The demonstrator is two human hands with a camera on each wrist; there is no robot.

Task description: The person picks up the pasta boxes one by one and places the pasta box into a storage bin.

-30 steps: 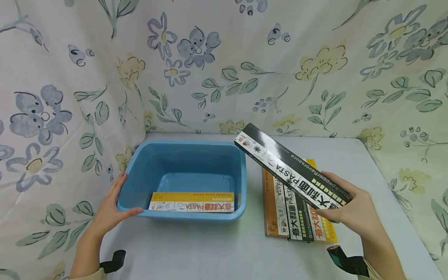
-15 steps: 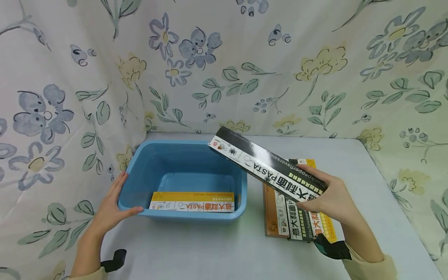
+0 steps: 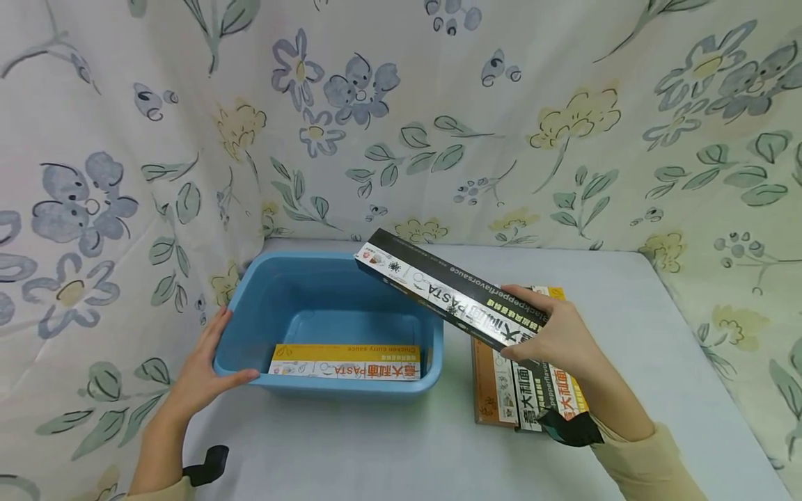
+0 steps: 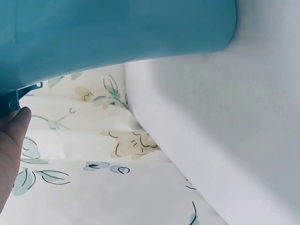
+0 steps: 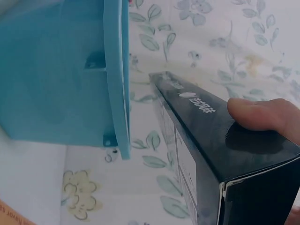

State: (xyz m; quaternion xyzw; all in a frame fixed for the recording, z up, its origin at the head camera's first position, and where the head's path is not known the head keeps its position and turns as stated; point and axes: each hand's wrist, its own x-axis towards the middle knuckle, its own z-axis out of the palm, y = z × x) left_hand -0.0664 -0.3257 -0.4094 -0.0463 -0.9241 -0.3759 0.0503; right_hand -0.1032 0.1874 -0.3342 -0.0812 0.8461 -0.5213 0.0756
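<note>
A black and white pasta box [image 3: 447,292], lettered as black pepper flavour, slants up to the left in my right hand [image 3: 554,337]. My thumb and fingers pinch its lower right end, and its far end overlaps the right rim of the blue plastic bin [image 3: 351,388]. In the right wrist view, the box [image 5: 201,122] is raised beside the bin's outer wall. My left hand [image 3: 203,369] holds the bin's front left corner, thumb over the front rim and fingers along the left side. Inside the bin, a yellow and white pasta box [image 3: 344,362] lies against the front wall.
More pasta boxes lie side by side on the white table [image 3: 326,445], right of the bin: a brown one [image 3: 485,390], a black one [image 3: 528,400] and a yellow one [image 3: 567,390] partly under my right arm. A floral curtain [image 3: 401,139] hangs behind and at the left.
My right hand has carried the black pasta box leftward, from over the boxes on the table until its far end overlaps the bin. My left hand has stayed on the rim.
</note>
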